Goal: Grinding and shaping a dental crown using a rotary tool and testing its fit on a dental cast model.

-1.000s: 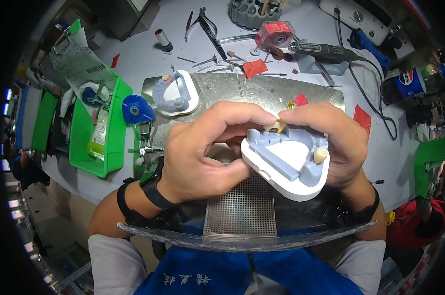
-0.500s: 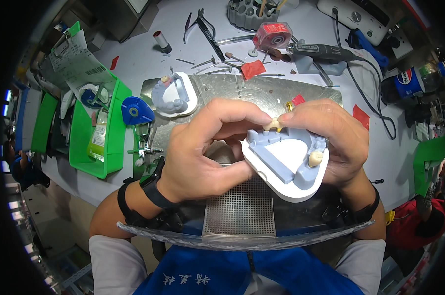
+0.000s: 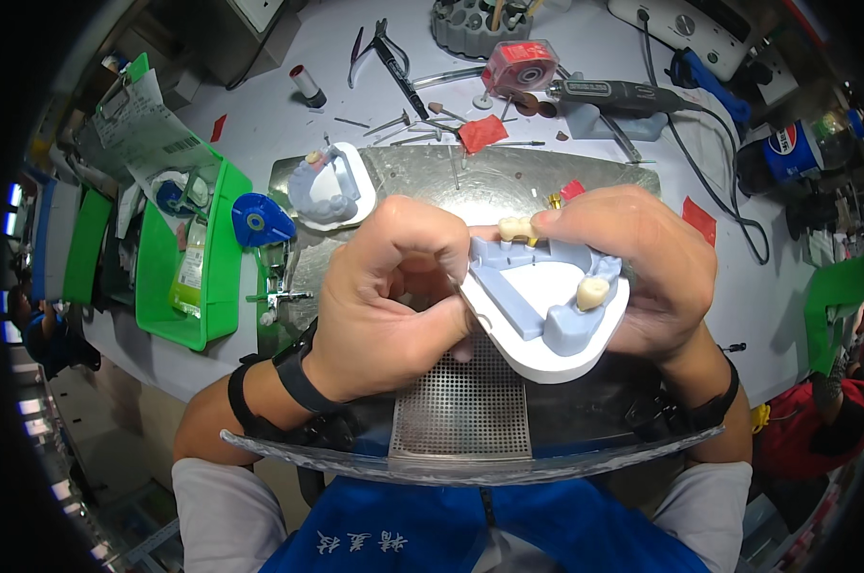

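Both my hands hold a grey-blue dental arch model on a white base point(image 3: 544, 315), tilted toward me above a perforated metal grate point(image 3: 462, 406). My left hand point(image 3: 384, 301) grips its left edge. My right hand point(image 3: 642, 267) wraps the right side, with thumb and forefinger pinching a small cream tooth piece point(image 3: 516, 227) at the model's far rim. A single cream tooth point(image 3: 592, 293) stands on the model's right side. A second, similar model point(image 3: 329, 186) lies on the metal plate point(image 3: 432, 177) to the left, beyond my hands.
A green tray point(image 3: 188, 277) with papers and a bottle stands at the left, next to a blue round holder point(image 3: 258, 220). Pliers point(image 3: 389, 57), a red tape roll point(image 3: 518, 69), a rotary handpiece point(image 3: 613, 94), burs and red paper scraps lie at the back. A clear shield point(image 3: 470, 463) rims the near edge.
The model has tilted slightly in my hands, so the lone tooth on its right sits a little higher in view. My grip and the bench are otherwise as before.
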A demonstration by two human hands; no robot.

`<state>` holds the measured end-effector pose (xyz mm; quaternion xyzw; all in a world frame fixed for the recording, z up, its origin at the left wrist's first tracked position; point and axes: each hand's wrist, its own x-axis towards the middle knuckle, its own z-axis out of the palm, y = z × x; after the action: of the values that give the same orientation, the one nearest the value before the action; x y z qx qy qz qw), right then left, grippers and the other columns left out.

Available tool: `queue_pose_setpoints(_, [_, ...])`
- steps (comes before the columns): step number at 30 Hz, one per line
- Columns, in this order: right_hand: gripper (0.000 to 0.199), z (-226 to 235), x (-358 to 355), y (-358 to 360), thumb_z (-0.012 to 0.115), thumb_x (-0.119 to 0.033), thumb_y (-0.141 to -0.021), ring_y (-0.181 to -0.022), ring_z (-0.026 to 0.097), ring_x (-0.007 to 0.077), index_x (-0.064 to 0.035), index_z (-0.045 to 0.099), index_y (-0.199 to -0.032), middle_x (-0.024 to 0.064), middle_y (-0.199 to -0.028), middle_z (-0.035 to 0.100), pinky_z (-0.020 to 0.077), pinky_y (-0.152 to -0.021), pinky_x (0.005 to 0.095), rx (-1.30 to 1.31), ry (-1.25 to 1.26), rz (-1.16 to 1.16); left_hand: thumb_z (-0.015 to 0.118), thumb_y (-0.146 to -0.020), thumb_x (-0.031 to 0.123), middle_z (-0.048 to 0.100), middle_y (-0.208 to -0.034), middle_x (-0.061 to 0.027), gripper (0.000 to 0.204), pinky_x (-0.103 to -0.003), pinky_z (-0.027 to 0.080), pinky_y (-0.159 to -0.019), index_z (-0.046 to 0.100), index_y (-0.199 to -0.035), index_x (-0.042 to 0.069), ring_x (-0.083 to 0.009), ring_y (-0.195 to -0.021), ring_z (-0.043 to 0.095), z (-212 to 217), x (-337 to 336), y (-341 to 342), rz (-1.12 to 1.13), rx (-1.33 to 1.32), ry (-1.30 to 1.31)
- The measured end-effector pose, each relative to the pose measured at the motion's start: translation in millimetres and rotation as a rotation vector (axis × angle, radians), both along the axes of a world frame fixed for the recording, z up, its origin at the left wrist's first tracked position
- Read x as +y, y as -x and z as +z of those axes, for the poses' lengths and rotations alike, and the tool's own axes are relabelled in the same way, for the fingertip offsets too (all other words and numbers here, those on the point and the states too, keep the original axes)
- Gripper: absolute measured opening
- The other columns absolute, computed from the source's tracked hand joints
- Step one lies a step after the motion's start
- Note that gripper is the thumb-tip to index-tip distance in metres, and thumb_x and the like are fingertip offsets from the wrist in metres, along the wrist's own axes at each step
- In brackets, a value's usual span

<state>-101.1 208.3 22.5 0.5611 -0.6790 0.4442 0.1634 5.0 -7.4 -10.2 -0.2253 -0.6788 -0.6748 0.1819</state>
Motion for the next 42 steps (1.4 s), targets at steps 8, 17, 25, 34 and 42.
queue_pose_setpoints(8, [0.047, 0.8, -0.2, 2.9, 0.093, -0.019, -0.073, -0.084, 0.074, 0.0282, 0.0021, 0.073, -0.11, 0.0132, -0.1, 0.077, 0.0582, -0.075, 0.037, 0.06, -0.012, 0.02, 0.074, -0.088, -0.01, 0.074, -0.124, -0.0096, 0.051, -0.016, 0.054, -0.065, 0.057, -0.133, 0.004, -0.008, -0.097, 0.073, 11.6, 6.7, -4.0, 0.105, -0.212, 0.023])
queue_pose_setpoints(17, [0.046, -2.2, -0.9, 3.3, 0.093, -0.02, -0.074, -0.085, 0.074, 0.0285, 0.0024, 0.073, -0.109, 0.014, -0.1, 0.077, 0.0581, -0.075, 0.0373, 0.038, -0.002, 0.029, 0.074, -0.084, -0.012, 0.075, -0.118, -0.0084, 0.049, -0.018, 0.055, -0.066, 0.063, -0.129, 0.003, -0.0084, -0.094, 0.074, 2.6, -0.7, 1.9, 0.073, -0.021, 0.098])
queue_pose_setpoints(25, [0.045, -3.0, -1.4, 4.3, 0.092, -0.018, -0.072, -0.081, 0.073, 0.027, 0.0011, 0.074, -0.108, 0.0123, -0.096, 0.077, 0.0577, -0.072, 0.0353, 0.067, 0.016, 0.003, 0.076, -0.085, -0.01, 0.076, -0.119, -0.0097, 0.045, -0.017, 0.053, -0.062, 0.065, -0.127, 0.002, -0.0064, -0.09, 0.074, 14.0, 6.4, -3.3, 0.158, -0.221, 0.069])
queue_pose_setpoints(34, [0.037, -3.3, -7.5, 0.4, 0.089, -0.015, -0.07, -0.071, 0.071, 0.024, -0.001, 0.077, -0.103, 0.0094, -0.087, 0.075, 0.0556, -0.065, 0.0328, 0.072, 0.063, -0.038, 0.079, -0.085, -0.004, 0.079, -0.113, -0.0066, 0.046, -0.015, 0.049, -0.061, 0.065, -0.129, 0.003, -0.0047, -0.088, 0.074, 10.0, 0.5, 0.3, 0.158, -0.085, 0.206])
queue_pose_setpoints(42, [0.048, -2.1, -2.4, 2.1, 0.093, -0.02, -0.073, -0.082, 0.073, 0.0276, 0.0018, 0.073, -0.11, 0.0123, -0.096, 0.076, 0.0574, -0.072, 0.036, 0.043, 0.02, 0.018, 0.08, -0.085, -0.001, 0.08, -0.111, -0.0036, 0.048, -0.015, 0.046, -0.06, 0.063, -0.13, 0.006, -0.003, -0.086, 0.073, 9.3, 0.6, -0.8, 0.177, -0.138, 0.223])
